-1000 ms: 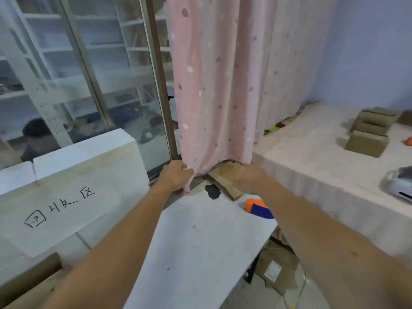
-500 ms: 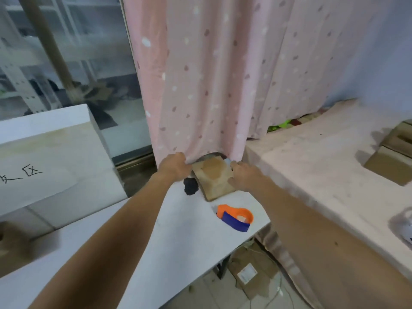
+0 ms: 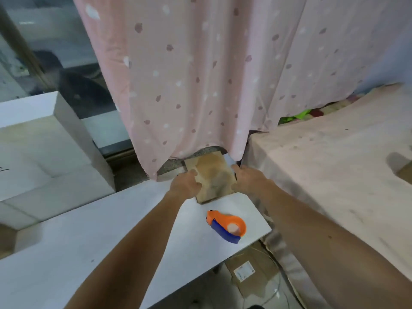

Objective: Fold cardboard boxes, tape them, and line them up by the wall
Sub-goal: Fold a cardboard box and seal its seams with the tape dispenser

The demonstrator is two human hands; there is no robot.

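1. A flat piece of brown cardboard [image 3: 210,177] lies at the far end of the white table [image 3: 111,241], with its far edge just under the hem of the curtain [image 3: 189,74]. It is blurred, so I cannot tell whether it is one sheet or a stack.
2. The left hand [image 3: 186,185] grips the cardboard's left edge. The thumb lies on top and the fingers curl round the side, hidden below.
3. The right hand [image 3: 247,179] holds the right edge with its fingers bent against it. The fingertips are out of sight.
4. Both bare forearms reach in from the bottom of the view, across the table.
5. The tape dispenser [image 3: 227,226], orange and blue, lies on the table near the cardboard's near edge but apart from it, close to the table's right corner. Neither hand touches it.
6. The curtain is pink with pale and dark spots. It hangs behind the table and fills most of the upper view.
7. To the right of the table is a surface under a pale cloth [image 3: 334,163]. A brown box [image 3: 404,172] sits on it, cut off by the right edge.
8. A large white block [image 3: 44,141] stands to the left of the table, with a window [image 3: 55,41] behind it.
9. On the floor below the table's right corner lies a flattened carton [image 3: 256,259] with a white label.
10. Something green [image 3: 301,113] shows under the curtain's hem beyond the cloth.
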